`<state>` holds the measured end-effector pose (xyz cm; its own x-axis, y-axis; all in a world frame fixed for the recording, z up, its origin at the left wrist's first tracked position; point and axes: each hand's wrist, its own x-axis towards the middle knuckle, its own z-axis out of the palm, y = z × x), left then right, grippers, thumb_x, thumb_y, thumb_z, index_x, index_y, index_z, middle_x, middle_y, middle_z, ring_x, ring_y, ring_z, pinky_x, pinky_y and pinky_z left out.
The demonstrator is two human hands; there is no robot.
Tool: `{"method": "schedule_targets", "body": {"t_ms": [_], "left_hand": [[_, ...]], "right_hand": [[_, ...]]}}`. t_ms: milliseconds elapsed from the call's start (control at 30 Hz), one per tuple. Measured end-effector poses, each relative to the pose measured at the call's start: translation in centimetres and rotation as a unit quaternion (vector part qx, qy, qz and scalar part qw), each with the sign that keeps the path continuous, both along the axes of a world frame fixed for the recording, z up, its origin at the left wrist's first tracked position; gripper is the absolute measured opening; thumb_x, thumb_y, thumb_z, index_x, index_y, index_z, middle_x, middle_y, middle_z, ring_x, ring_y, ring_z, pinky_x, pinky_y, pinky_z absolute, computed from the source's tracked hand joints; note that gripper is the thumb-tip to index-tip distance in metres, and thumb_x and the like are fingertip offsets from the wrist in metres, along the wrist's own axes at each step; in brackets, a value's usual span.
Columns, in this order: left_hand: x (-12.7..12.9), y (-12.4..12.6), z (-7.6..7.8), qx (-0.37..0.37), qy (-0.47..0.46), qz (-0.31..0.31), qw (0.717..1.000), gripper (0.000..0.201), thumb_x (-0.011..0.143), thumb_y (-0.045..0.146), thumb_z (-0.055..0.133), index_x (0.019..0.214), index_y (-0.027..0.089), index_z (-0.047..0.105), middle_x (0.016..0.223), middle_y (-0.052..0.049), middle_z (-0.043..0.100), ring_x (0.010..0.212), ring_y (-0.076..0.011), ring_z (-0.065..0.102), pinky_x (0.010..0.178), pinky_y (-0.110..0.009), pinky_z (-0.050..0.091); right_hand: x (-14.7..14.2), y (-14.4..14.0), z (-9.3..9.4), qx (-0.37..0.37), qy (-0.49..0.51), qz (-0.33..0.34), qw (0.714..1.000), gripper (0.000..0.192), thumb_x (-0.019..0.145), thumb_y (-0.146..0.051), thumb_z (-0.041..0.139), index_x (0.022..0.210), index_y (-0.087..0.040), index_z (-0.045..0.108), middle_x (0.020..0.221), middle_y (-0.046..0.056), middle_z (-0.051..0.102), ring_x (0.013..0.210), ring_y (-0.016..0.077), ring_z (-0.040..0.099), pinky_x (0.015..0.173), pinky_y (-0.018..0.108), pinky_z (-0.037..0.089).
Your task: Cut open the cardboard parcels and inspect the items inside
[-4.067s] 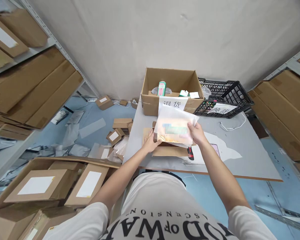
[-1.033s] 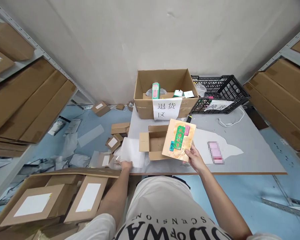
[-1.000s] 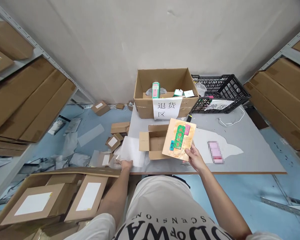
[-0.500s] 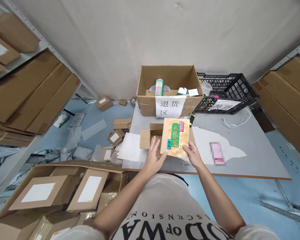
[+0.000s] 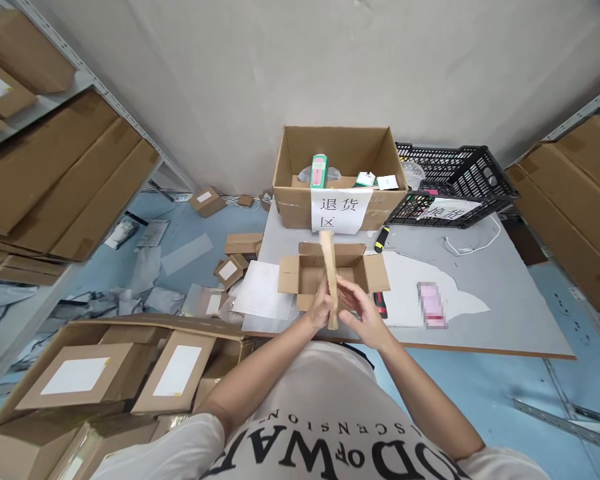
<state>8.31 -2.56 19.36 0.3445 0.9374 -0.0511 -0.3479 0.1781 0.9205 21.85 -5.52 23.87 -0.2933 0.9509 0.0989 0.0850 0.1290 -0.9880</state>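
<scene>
- head view: we've got the flat tan packet [image 5: 329, 277] turned edge-on to the camera, standing near upright between both palms.
- left hand [image 5: 321, 311] is clamped on its lower left face, right hand [image 5: 359, 313] on the lower right; the hands are together, with only the packet between them.
- the grip is low, near the bottom edge. the top sticks up free, so it can flop. we'd slide one thumb higher before tilting it.
- the small open carton [image 5: 330, 275] sits just beyond the hands on the table [image 5: 505, 300], flaps splayed. the packet hangs over its near flap.
- we'd keep wrists level and turn slowly, so both faces can be read without snagging a flap.
- the white sheet [image 5: 265, 299] lies left of the left hand.
- the red-handled tool [image 5: 381, 305] lies just right of the right hand; we'd keep our elbows clear of it.
- the big labelled box [image 5: 340, 177] is further out, straight ahead.
</scene>
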Motion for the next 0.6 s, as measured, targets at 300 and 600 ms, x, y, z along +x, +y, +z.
{"method": "schedule_targets", "body": {"t_ms": [300, 600], "left_hand": [[-3.7, 0.2, 2.2, -0.255, -0.239, -0.104, 0.931, 0.062, 0.062, 0.035, 0.058, 0.119, 0.010, 0.057, 0.116, -0.014, 0.064, 0.117, -0.0377, 0.051, 0.099, -0.053, 0.037], [-4.7, 1.3, 1.1, -0.247, -0.185, -0.019, 0.951, 0.047, 0.062, 0.011, 0.060, 0.109, 0.014, 0.061, 0.106, -0.008, 0.069, 0.105, -0.0293, 0.062, 0.098, -0.047, 0.041]], "right_hand": [[-0.8, 0.0, -0.7, 0.055, -0.143, -0.144, 0.978, 0.069, 0.076, -0.044, 0.066, 0.138, -0.029, 0.041, 0.154, 0.004, 0.016, 0.140, 0.0297, 0.017, 0.112, 0.051, 0.020], [0.5, -0.3, -2.9, -0.250, 0.257, -0.099, 0.928, 0.051, 0.075, -0.042, 0.068, 0.120, -0.025, 0.053, 0.120, 0.007, 0.063, 0.112, 0.0258, 0.058, 0.086, 0.040, 0.052]]}}
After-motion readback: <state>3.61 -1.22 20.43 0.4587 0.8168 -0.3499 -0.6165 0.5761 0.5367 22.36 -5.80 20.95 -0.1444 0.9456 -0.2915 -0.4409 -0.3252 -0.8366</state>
